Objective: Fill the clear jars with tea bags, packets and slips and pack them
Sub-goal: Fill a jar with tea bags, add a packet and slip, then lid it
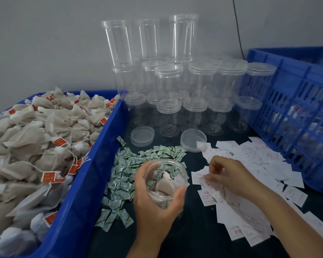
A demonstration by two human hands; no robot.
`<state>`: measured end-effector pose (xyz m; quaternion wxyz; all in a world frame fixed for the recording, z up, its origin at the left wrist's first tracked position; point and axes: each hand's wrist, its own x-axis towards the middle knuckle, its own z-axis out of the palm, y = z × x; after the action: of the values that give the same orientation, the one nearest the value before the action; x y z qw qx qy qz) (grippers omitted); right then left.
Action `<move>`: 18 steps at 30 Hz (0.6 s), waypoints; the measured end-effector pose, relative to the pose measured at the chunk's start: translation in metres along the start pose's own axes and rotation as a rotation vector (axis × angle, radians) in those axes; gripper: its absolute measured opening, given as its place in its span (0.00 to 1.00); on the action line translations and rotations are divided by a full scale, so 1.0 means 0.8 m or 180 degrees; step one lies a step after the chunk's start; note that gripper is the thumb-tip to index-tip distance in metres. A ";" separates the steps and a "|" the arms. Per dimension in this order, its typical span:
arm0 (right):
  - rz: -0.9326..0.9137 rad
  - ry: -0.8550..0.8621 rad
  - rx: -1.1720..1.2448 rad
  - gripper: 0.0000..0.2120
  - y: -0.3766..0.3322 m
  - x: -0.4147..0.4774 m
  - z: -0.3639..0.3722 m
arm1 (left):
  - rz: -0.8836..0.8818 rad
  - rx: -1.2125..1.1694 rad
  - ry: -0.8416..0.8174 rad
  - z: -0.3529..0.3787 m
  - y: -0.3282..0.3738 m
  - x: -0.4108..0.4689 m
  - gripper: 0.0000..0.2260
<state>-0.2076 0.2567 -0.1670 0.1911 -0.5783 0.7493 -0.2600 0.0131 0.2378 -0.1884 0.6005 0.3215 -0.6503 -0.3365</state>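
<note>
My left hand (153, 203) grips an open clear jar (166, 181) over the dark table; tea bags and a white slip lie inside it. My right hand (226, 175), just right of the jar's mouth, pinches a white slip with red print, blurred by motion. A blue bin (86, 183) on the left is heaped with tea bags (35, 146) with red tags. Green-and-white packets (123, 177) lie piled beside the jar. White slips (259, 164) are scattered on the right.
Stacked empty clear jars (175, 86) with lids stand at the back by the grey wall. Two loose lids (142, 136) (192, 139) lie in front of them. A blue slotted crate (296, 112) stands at the right. A black cable runs down the wall.
</note>
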 end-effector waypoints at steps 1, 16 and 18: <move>0.0001 0.0062 0.0064 0.12 -0.001 0.001 0.000 | 0.0011 -0.0003 0.0005 0.000 0.000 0.000 0.31; -0.0392 0.1116 0.1025 0.08 -0.046 -0.004 -0.037 | 0.0053 0.0087 0.0027 0.000 -0.003 0.000 0.31; -0.0620 0.1053 0.1385 0.09 -0.070 -0.012 -0.048 | 0.0043 0.0091 0.0037 0.001 -0.003 0.000 0.31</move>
<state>-0.1847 0.2612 -0.1024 0.1601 -0.5427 0.6379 -0.5225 0.0126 0.2365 -0.1909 0.6018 0.3275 -0.6537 -0.3212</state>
